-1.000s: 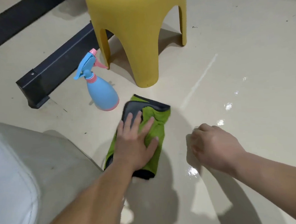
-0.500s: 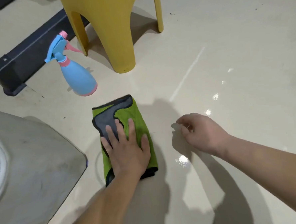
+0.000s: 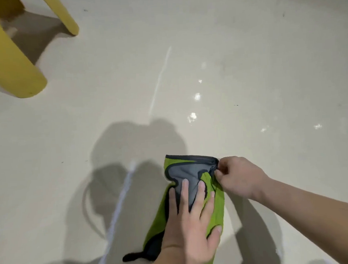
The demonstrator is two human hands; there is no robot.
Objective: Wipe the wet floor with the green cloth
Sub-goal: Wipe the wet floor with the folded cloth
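Glossy beige floor first: we read the wet zone from the glints, and most of it sits ahead and to the right of the cloth, so that's likely where the strokes need to go. Top left, the yellow stool stands well apart from the work area and out of the wiping path. Bottom centre, the green cloth lies flat on the floor, folded into a long strip with a grey patch and dark trim facing up. Our guess is the fold is there to give a thicker pad under the palm. On its middle, the left hand lies palm down, fingers straight and spread, thumb out to the right. That spreads pressure and pins the strip so it can't slide. At the far right corner, the right hand has thumb and fingers pinched on the dark trim, probably to tug it flat or square the fold before a stroke. The anchoring palm is what makes that tug work. Smallest, the water spots are bright dots beyond the cloth, and it doesn't touch them. We judge that patch not yet wiped. Risk: the pinched corner bunches if we push before letting go.
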